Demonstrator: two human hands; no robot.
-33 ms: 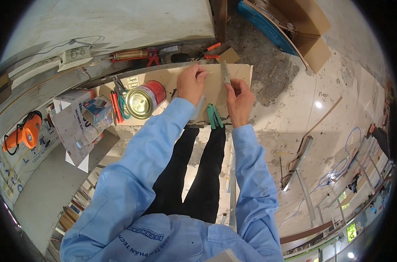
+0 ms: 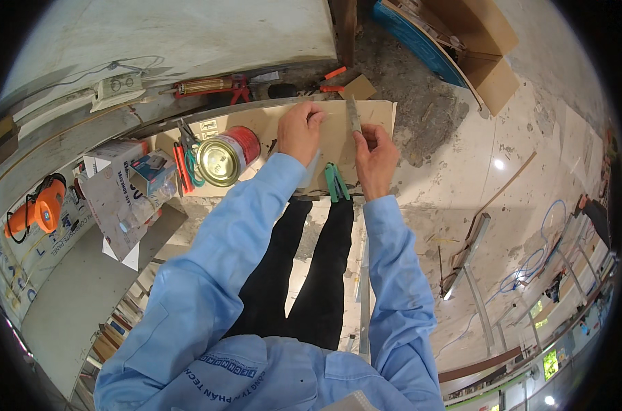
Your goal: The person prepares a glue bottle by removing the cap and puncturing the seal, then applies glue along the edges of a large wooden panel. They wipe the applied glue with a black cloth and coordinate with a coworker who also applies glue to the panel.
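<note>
Over a cardboard-covered surface (image 2: pixel 335 147) both hands are at work, a short way apart. My right hand (image 2: pixel 376 161) is closed on a narrow, flat, greyish blade-like tool (image 2: pixel 353 115), which points away from me. To its left, my left hand (image 2: pixel 299 133) is closed with thumb and fingertips together; what they pinch, if anything, cannot be made out. A green spring clamp (image 2: pixel 336 182) rests at the near edge between my forearms. Left of my left hand lies a tin can (image 2: pixel 218 163) with a red label. A pale translucent piece (image 2: pixel 311 171) shows partly beneath my left wrist.
Orange-handled pliers (image 2: pixel 181 164) and green-handled scissors (image 2: pixel 196 171) lie left of the can, near open boxes (image 2: pixel 116 188). A red caulking gun (image 2: pixel 211 87) is behind them. An orange power tool (image 2: pixel 40 209) sits far left; a cardboard box (image 2: pixel 492 82) stands back right.
</note>
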